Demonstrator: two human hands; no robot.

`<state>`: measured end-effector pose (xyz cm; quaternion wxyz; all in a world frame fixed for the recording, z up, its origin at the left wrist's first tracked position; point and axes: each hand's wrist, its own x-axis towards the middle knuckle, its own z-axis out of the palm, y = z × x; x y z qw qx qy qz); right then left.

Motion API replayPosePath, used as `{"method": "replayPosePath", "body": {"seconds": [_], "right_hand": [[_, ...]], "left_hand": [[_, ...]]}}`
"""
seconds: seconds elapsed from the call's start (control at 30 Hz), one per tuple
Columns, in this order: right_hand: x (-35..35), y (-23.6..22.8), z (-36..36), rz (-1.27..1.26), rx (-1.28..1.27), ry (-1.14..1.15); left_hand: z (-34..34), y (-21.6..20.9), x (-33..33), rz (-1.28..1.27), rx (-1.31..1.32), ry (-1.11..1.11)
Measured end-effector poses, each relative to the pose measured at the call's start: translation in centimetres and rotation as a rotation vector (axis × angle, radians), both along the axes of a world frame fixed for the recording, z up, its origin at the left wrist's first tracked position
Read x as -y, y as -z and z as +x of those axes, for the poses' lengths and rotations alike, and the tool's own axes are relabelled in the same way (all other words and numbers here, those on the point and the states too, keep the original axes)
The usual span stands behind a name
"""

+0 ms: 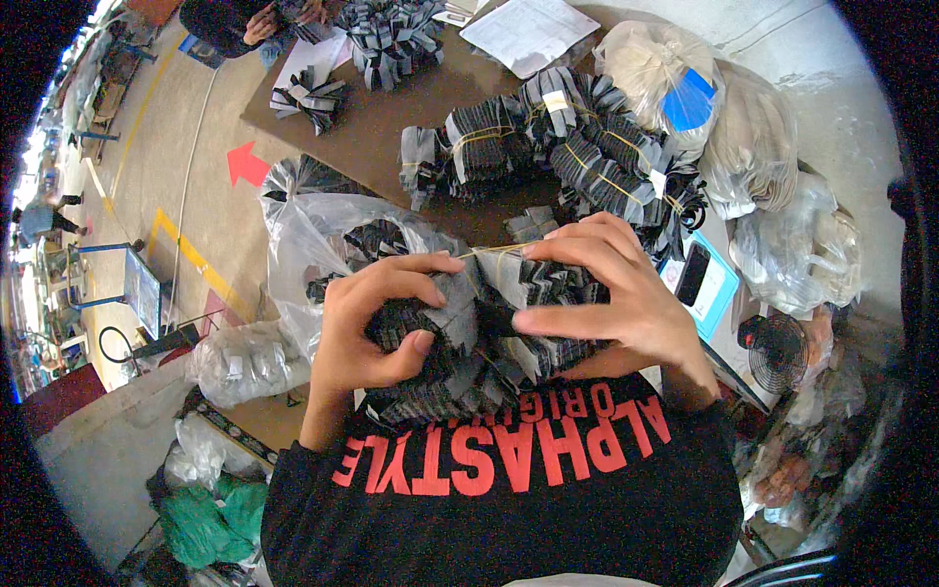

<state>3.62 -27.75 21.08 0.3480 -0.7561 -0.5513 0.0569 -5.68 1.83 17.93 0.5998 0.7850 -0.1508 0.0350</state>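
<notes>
Close to my chest, my left hand (377,328) curls around a stack of grey and black fabric pieces (452,318), thumb and fingers bent over its side. A second stack of the same folded pieces (536,284) sits in my right hand (626,303), its fingers spanning the top and side. A thin yellow rubber band (499,250) runs across the top between my fingertips. Below both hands more grey and black pieces (440,391) lie against my black shirt. Parts of the stacks are hidden behind my fingers.
Banded bundles (484,142) lie on the brown table (377,142) ahead. A clear plastic bag (303,230) with dark pieces stands at left. Filled bags (753,142), a phone (693,274) and a small fan (775,350) are at right. Another person's hand (262,24) shows far left.
</notes>
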Motion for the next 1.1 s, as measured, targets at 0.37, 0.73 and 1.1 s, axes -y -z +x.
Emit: {"method": "replayPosePath", "body": {"seconds": [0.37,0.73,1.1], "right_hand": [[-0.4,-0.2,0.3,0.034,-0.014,-0.059],[-0.6,-0.8,0.2,0.034,-0.091,-0.023],[-0.4,0.4,0.8,0.014,-0.171,-0.038]], "left_hand": [[1.7,-4.0,-0.6,0.217,-0.095,0.197],[2.0,-4.0,-0.7,0.289,-0.024,0.299],[2.1,-3.0,-1.6,0.242,-0.023,0.354]]}}
